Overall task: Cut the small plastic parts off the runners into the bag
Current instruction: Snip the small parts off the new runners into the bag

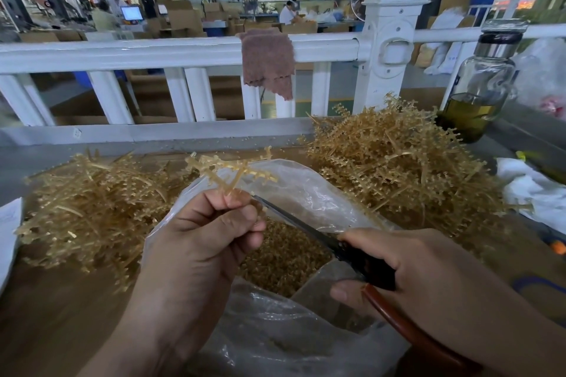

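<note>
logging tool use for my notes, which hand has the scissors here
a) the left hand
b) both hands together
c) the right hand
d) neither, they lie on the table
c: the right hand grips the scissors by the handle, blades pointing at the runner that the left hand pinches above the open bag.

The brown counter [61,300] carries a pile of tan plastic runners [92,208] at left, a taller pile [398,168] at right, a clear bag [306,190] holding small parts [284,254] between them, a glass bottle [477,86] at far right, and crumpled white plastic [539,193] near it.
</note>
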